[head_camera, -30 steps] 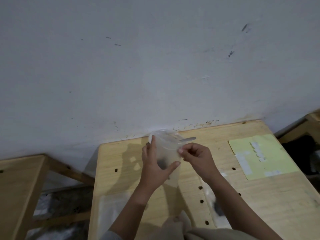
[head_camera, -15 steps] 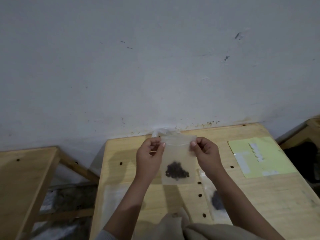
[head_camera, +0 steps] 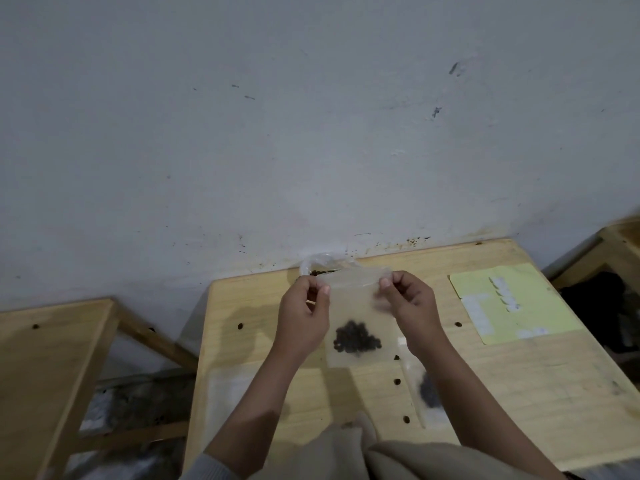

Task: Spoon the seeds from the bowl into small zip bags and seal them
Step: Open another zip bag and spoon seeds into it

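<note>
Zip bag (head_camera: 360, 306) hangs pinched between left hand (head_camera: 303, 317) and right hand (head_camera: 412, 306).

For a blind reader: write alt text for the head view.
Both hands, left hand and right hand, pinch the top corners of a small clear bag holding dark seeds above a wooden table.

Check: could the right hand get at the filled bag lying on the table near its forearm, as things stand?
Probably not at once. The right hand pinches a top corner of the held zip bag, as does the left hand. The filled bag on the table lies uncovered beside the right forearm, so it could once freed.
</note>
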Motion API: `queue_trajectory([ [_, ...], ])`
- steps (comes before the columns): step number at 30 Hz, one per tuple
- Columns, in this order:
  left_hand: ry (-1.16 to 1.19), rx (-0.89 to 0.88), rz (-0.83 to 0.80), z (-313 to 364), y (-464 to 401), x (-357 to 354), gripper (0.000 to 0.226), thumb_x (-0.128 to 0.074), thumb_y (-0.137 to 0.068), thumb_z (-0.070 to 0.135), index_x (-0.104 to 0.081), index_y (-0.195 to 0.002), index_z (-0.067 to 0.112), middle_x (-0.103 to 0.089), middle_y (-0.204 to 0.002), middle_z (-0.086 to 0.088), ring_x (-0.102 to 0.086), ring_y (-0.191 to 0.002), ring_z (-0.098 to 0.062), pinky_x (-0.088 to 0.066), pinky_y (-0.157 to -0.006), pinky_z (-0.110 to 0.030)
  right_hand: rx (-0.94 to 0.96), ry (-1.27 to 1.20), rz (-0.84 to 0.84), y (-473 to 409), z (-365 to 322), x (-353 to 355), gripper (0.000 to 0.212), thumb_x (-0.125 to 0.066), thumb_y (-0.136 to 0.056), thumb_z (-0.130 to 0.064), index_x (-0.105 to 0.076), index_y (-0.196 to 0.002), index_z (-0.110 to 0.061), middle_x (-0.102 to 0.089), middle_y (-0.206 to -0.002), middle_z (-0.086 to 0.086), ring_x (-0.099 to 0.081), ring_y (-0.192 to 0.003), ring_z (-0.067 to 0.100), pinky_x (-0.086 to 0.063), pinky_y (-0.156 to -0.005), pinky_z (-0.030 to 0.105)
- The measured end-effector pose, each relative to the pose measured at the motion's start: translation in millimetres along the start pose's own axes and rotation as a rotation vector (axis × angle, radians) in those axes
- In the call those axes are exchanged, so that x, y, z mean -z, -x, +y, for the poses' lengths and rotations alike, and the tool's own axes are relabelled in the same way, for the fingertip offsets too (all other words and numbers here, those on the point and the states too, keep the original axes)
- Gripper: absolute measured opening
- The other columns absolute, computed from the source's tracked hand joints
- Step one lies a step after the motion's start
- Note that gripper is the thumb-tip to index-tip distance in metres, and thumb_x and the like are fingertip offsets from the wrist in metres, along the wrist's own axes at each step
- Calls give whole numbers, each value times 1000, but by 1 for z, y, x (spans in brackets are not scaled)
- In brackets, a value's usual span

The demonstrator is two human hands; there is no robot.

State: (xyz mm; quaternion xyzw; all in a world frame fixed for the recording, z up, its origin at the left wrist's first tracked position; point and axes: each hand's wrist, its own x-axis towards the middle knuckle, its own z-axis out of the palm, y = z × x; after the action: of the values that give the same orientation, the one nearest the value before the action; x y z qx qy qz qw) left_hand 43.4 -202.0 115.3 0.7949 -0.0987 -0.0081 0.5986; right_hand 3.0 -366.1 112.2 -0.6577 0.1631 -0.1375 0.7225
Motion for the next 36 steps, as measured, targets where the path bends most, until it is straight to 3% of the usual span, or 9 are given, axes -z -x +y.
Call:
queue_trajectory([
  [3, -16, -16, -36, 1, -2, 1, 22, -52, -94, 9, -51, -77, 22, -54, -69, 1, -48, -59, -2, -39, -57, -12, -5, 14, -83, 1, -2, -2, 12, -63, -87, -5, -68, -80, -13, -68, -74, 0, -64, -74, 16, -54, -68, 28],
  [10, 116, 43, -13, 3, -4, -6, 18, -57, -93, 10, -56, -78, 20, -58, -67, 1, -54, -63, -7, -43, -61, -15, 19, 29, -16, -4, -5, -4, 18, -63, -86, 0, -68, -76, -14, -71, -68, -8, -66, -69, 5, -51, -62, 18],
  [13, 139, 54, -60, 4, -2, -7, 16, -62, -90, 14, -58, -75, 16, -56, -65, 3, -52, -62, -9, -43, -59, -19, 18, 7, -27, -2, -6, -6, 16, -62, -87, 0, -68, -80, -13, -73, -71, -6, -68, -70, 9, -53, -63, 21],
  [15, 174, 66, -85, 6, 0, -8, 11, -65, -88, 13, -64, -80, 20, -65, -70, 9, -60, -66, -7, -48, -63, -19, 17, -17, -46, 0, -7, -9, 17, -61, -87, 1, -68, -82, -12, -73, -72, -4, -68, -71, 10, -54, -63, 22],
  [17, 208, 72, -65, 6, 1, -9, 11, -66, -88, 12, -68, -88, 23, -73, -80, 4, -68, -77, -11, -55, -70, -27, 18, -39, -57, 2, -8, -12, 16, -60, -87, 2, -69, -83, -12, -73, -72, -4, -69, -71, 10, -54, -63, 21],
  [21, 229, 57, -5, 3, 0, -7, 10, -67, -87, 12, -69, -87, 21, -73, -83, -5, -68, -79, -26, -56, -73, -40, 15, -61, -52, 4, -8, -17, 16, -61, -87, 1, -69, -84, -12, -74, -74, -5, -69, -74, 10, -53, -65, 21],
  [28, 261, 15, -27, 9, -2, -5, 14, -64, -88, 6, -69, -90, 19, -73, -85, -4, -69, -81, -21, -56, -73, -29, 40, -151, -47, 10, -10, -20, 16, -73, -75, 5, -69, -89, -3, -73, -86, 10, -70, -83, 22, -56, -74, 30],
  [31, 283, 29, -7, 11, 1, -8, 16, -65, -87, 4, -69, -85, 20, -72, -78, 2, -67, -74, -12, -52, -68, -22, 51, -158, -20, 10, -11, -22, 15, -74, -73, 6, -69, -84, -3, -71, -87, 14, -69, -83, 25, -55, -74, 32],
  [36, 284, 26, -7, 14, 5, -10, 16, -66, -86, 5, -68, -79, 19, -65, -67, 7, -57, -63, -6, -47, -62, -19, 53, -171, -10, 13, -15, -23, 18, -69, -74, 13, -61, -71, -3, -65, -63, -4, -62, -63, 10, -50, -61, 20],
])
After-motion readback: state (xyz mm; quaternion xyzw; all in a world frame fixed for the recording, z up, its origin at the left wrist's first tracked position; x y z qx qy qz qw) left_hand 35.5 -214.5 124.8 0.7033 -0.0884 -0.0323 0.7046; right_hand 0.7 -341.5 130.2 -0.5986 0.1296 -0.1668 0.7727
